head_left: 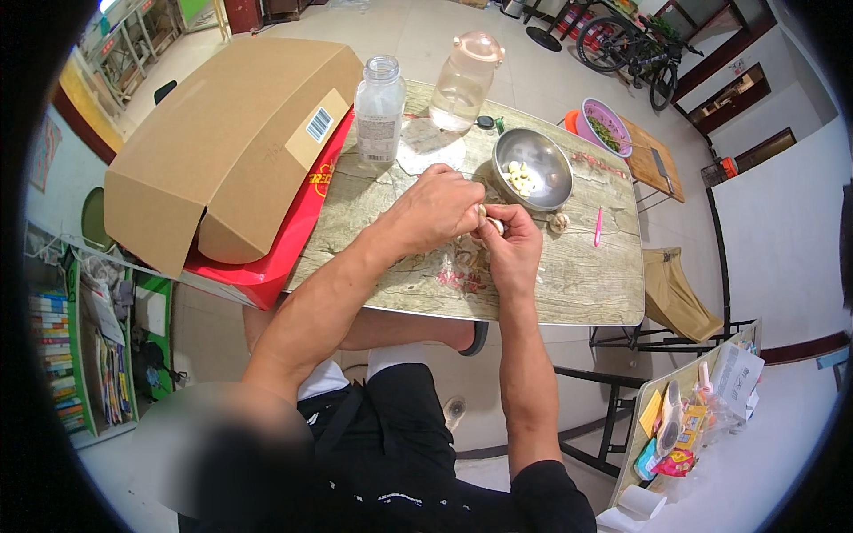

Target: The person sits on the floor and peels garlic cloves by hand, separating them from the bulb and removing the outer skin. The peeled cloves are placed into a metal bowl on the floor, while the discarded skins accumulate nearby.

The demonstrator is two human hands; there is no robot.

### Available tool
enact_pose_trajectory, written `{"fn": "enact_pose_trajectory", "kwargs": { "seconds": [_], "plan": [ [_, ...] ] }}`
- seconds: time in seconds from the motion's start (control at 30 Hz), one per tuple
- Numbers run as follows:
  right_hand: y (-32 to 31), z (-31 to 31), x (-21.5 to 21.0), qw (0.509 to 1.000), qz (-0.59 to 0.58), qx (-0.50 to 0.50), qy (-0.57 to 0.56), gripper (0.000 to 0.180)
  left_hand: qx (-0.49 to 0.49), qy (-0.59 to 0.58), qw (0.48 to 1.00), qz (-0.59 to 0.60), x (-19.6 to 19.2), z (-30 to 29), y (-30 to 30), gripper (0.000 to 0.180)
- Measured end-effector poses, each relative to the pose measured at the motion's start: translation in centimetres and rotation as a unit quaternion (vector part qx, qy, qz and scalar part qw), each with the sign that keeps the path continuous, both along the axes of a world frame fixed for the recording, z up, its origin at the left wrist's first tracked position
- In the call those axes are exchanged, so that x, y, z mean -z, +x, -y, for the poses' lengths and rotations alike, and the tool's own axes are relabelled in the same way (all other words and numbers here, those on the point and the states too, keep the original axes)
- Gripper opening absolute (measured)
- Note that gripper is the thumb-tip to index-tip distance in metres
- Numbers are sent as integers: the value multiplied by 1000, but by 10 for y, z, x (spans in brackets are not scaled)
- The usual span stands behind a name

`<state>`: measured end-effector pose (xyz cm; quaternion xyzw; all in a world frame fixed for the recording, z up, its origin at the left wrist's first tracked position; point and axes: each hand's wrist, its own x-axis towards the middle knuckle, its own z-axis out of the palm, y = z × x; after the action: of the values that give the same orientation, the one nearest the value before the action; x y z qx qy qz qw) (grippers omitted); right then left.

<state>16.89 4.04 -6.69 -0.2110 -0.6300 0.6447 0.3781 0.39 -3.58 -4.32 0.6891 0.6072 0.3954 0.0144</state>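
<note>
My left hand (438, 209) and my right hand (514, 242) meet over the wooden-patterned table (569, 275), just in front of a steel bowl (555, 169). Between their fingertips is a garlic clove (497, 226), pale and partly covered by the fingers. Both hands are closed in a pinch on it. Several peeled garlic cloves (519, 178) lie inside the bowl. Right beside the bowl's near edge, a garlic bulb (558, 222) rests on the table. Bits of garlic skin (462, 258) are scattered below my hands.
A cardboard box (222, 142) on a red box (275, 240) fills the table's left side. Behind my hands stand an open clear jar (379, 115) and a lidded water jug (462, 84). A pink peeler-like tool (598, 227) lies at right. Beyond are a purple basin (586, 115) and a knife (662, 169).
</note>
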Motion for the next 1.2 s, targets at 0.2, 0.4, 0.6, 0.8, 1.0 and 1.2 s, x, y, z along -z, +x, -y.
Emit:
{"fn": "enact_pose_trajectory", "kwargs": {
  "seconds": [0.2, 0.4, 0.6, 0.8, 1.0, 1.2],
  "plan": [
    [-1, 0, 6, 999, 13, 18, 23, 12, -21, 17, 1000, -12, -2, 1, 4, 17],
    [-1, 0, 0, 1000, 4, 11, -5, 12, -11, 18, 1000, 8, 2, 0, 3, 15],
    [-1, -2, -3, 998, -24, -3, -64, 14, 5, -2, 998, 69, 6, -1, 4, 13],
    [-2, -3, -6, 998, 8, 3, -66, 14, 23, -11, 995, 95, 3, 1, 1, 16],
    [-1, -9, 0, 989, -67, -16, -132, 14, 23, 5, 994, 107, 4, 0, 0, 16],
    [0, -11, -3, 974, -114, -33, -193, 17, 16, -6, 995, 100, 4, 0, -1, 14]
  ]
}}
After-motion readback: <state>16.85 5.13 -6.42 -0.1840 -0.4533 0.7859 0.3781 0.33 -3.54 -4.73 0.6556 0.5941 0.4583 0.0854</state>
